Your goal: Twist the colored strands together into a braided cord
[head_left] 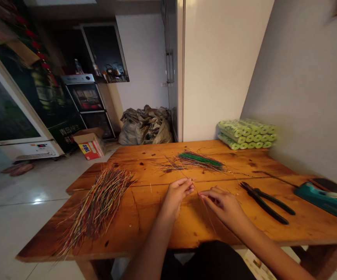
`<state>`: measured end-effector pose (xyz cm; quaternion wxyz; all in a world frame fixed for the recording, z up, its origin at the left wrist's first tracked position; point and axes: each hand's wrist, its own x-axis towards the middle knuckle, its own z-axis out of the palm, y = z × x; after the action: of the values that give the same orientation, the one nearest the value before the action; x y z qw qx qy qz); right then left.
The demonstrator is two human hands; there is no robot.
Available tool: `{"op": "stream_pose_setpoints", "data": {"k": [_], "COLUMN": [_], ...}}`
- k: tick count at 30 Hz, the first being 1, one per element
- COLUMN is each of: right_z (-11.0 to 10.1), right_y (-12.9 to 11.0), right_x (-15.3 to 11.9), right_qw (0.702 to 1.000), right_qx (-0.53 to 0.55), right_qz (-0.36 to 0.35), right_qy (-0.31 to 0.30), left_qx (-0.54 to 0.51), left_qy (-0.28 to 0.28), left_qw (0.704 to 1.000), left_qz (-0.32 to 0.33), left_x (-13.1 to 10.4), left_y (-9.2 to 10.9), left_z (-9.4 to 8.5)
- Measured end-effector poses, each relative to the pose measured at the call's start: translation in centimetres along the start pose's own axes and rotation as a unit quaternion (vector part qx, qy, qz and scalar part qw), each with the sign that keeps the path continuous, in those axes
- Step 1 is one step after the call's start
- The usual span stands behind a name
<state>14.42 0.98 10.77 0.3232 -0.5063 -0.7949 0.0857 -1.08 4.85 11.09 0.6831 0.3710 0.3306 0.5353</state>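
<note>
My left hand (178,192) is closed, thumb and fingers pinching a thin reddish wire (197,189) above the wooden table (153,217). Just to its right, my right hand (225,204) pinches the same wire lower down, and a loose end slants toward the table's near edge. Whether it is one strand or several is too fine to tell. Beyond my hands lies a bundle of coloured wires (200,159) with a green section in it. A larger loose heap of multicoloured wires (101,202) spreads over the table's left side.
Black-handled pliers (269,202) lie with handles apart to my right. Farther right sits a teal tape dispenser (323,198). Stacked yellow-green rolls (247,134) stand at the back right. On the floor beyond are an open cardboard box (91,144) and stuffed sacks (145,126).
</note>
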Motion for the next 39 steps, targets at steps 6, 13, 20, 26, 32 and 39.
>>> {"op": "stream_pose_setpoints", "data": {"k": [6,13,20,26,32,39], "right_z": [-1.0,0.1,2.6,3.4,2.2,-0.2], "right_y": [4.7,14.0,15.6,16.8,16.5,13.1], "right_x": [0.6,5.3,8.6,9.0,8.9,6.7], "right_qw": [0.999,0.961,0.937,0.933,0.944,0.966], "right_qx": [-0.014,-0.216,-0.288,-0.299,-0.275,-0.201], "right_qz": [0.043,0.168,0.183,0.185,0.181,0.137], "right_qy": [-0.030,-0.041,-0.075,-0.072,-0.027,0.082], "left_qx": [-0.001,0.028,0.063,0.085,0.088,0.086], "left_qy": [0.029,0.064,0.072,0.069,0.074,0.063], "left_qw": [1.000,0.997,0.995,0.993,0.993,0.994], "left_qz": [0.002,0.034,0.027,0.033,0.035,0.012], "left_x": [0.0,0.6,0.7,0.7,0.8,0.5], "left_y": [0.3,0.5,0.4,0.3,0.3,0.1], "left_z": [-0.1,-0.9,-1.3,-1.3,-1.4,-1.0]}}
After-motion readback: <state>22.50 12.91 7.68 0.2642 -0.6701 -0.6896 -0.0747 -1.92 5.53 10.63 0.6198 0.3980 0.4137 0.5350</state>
